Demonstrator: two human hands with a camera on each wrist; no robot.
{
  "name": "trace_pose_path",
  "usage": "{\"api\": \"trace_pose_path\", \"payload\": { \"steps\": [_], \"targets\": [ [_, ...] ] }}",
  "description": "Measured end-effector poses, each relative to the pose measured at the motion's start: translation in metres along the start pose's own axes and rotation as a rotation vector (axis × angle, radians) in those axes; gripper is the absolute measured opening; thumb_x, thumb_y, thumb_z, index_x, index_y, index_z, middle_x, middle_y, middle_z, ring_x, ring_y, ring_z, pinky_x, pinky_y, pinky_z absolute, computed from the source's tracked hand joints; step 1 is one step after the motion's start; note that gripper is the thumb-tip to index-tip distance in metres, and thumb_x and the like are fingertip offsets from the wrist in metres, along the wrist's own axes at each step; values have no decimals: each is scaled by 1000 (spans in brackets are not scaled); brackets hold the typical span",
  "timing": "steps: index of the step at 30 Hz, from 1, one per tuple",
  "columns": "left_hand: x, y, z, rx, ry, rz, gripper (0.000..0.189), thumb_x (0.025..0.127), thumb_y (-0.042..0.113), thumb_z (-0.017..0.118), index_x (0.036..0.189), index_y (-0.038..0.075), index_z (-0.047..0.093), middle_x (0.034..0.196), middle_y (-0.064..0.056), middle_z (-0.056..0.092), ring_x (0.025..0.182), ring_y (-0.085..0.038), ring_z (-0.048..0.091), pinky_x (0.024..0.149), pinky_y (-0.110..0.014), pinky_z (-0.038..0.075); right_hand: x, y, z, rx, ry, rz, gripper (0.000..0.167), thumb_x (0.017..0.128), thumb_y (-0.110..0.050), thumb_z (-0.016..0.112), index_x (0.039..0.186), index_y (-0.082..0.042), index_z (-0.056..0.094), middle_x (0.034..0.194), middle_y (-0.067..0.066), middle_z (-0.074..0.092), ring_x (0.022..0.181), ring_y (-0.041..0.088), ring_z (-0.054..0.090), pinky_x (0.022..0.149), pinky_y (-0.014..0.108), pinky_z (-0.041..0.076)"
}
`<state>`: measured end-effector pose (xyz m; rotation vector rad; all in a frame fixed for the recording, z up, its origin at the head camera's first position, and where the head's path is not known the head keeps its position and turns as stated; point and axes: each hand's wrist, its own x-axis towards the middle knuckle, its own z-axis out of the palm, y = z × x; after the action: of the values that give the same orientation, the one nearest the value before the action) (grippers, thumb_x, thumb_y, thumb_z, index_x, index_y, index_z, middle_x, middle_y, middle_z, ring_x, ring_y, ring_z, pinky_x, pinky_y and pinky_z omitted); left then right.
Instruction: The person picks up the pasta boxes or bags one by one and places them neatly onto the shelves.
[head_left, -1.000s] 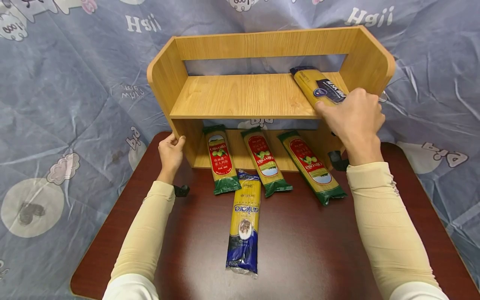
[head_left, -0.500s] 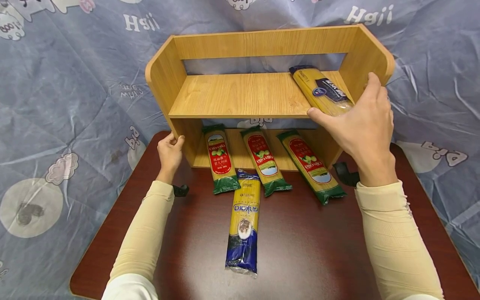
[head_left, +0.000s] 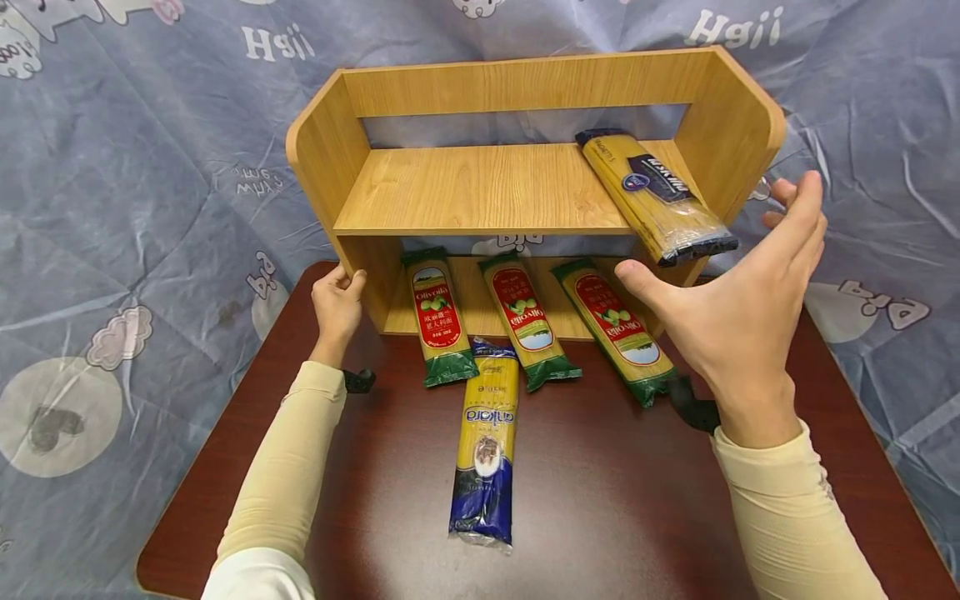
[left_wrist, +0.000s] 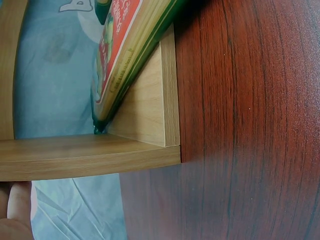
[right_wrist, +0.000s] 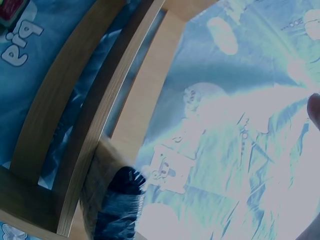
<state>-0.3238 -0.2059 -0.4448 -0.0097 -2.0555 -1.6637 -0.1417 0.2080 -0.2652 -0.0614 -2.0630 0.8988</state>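
Observation:
My left hand point(head_left: 337, 308) grips the left side panel of a two-tier wooden shelf point(head_left: 480, 196), fingers against its outer face; in the left wrist view only part of the hand shows. My right hand point(head_left: 742, 325), fingers spread and thumb apart, holds nothing. It is in front of the shelf's right end, near a yellow and dark blue spaghetti packet point(head_left: 637, 187). That packet lies slanted on the upper board, its near end jutting past the front edge. In the right wrist view the packet's dark end point(right_wrist: 120, 200) shows beside the board.
Three green-ended Olivoila pasta packets, left point(head_left: 438, 312), middle point(head_left: 528, 317) and right point(head_left: 611, 325), lie partly in the lower tier and stick out over the table point(head_left: 600, 483). A blue and yellow Ankara packet point(head_left: 483, 450) lies in front. A patterned cloth point(head_left: 150, 208) hangs behind.
My right hand has let go of the spaghetti packet on the upper board and drawn back toward me, its fingers spreading. My left hand stays on the side panel.

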Motion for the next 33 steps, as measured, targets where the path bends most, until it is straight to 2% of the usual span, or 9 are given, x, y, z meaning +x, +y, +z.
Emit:
{"api": "trace_pose_path", "payload": {
  "steps": [2, 5, 10, 14, 17, 25, 28, 31, 33],
  "targets": [
    [0, 0, 0, 6, 0, -2, 25, 96, 4, 65, 119, 0, 75, 104, -23, 74, 96, -34, 72, 74, -22, 56, -7, -3, -2, 38, 38, -42, 144, 54, -76, 85, 158, -1, 19, 152, 8, 35, 135, 22, 34, 113, 33, 26],
    [-1, -1, -1, 22, 9, -1, 25, 95, 4, 66, 117, 1, 76, 102, -21, 74, 94, -30, 73, 73, -21, 56, -16, -8, -4, 36, 69, -68, 146, 52, -87, 77, 156, -1, 22, 150, 8, 37, 133, 23, 34, 111, 34, 26],
    [-2, 0, -2, 27, 20, 5, 23, 94, 2, 66, 113, -1, 77, 98, -21, 75, 88, -25, 73, 70, -20, 55, -35, -13, -6, 1, 80, -46, 145, 50, -91, 74, 155, -4, 25, 148, 6, 38, 130, 24, 33, 104, 34, 29],
    [0, 0, -2, 22, 17, 5, 22, 94, 2, 65, 112, -2, 77, 98, -23, 74, 86, -21, 73, 69, -20, 55, -51, -15, -5, 44, 77, -22, 145, 48, -91, 75, 155, -6, 25, 147, 2, 38, 129, 23, 33, 98, 33, 32],
    [1, 2, -1, 37, 14, -3, 23, 94, 3, 65, 113, -1, 77, 99, -22, 75, 87, -21, 73, 70, -19, 54, -59, -15, -5, 69, 62, -17, 144, 47, -88, 78, 155, -7, 25, 148, 6, 38, 131, 25, 33, 103, 34, 31],
    [0, 6, -1, 19, 2, -5, 23, 95, 1, 64, 115, -6, 74, 101, -25, 73, 94, -39, 71, 69, -16, 52, -78, -17, -2, 75, -50, 39, 147, 50, -87, 78, 158, -5, 20, 153, 16, 31, 138, 26, 27, 114, 40, 24],
    [-5, 18, -1, 16, -5, 0, 24, 95, -2, 63, 115, -10, 72, 102, -29, 72, 96, -42, 69, 69, -17, 52, -85, -18, -1, 72, -105, 80, 146, 52, -80, 84, 159, -6, 18, 156, 16, 29, 141, 25, 25, 116, 44, 25],
    [-10, 33, -1, 19, -15, 2, 25, 95, -5, 61, 116, -13, 70, 104, -31, 70, 97, -44, 69, 71, -17, 52, -92, -19, 0, 64, -166, 131, 143, 54, -65, 94, 160, -10, 16, 159, 13, 26, 143, 24, 23, 116, 49, 27],
    [-13, 40, -2, 16, -21, 0, 25, 94, -5, 61, 116, -13, 70, 105, -31, 70, 97, -40, 70, 72, -19, 54, -98, -20, 2, 48, -207, 163, 144, 53, -57, 97, 161, -12, 14, 159, 12, 25, 143, 25, 24, 115, 53, 28]
  ]
}}
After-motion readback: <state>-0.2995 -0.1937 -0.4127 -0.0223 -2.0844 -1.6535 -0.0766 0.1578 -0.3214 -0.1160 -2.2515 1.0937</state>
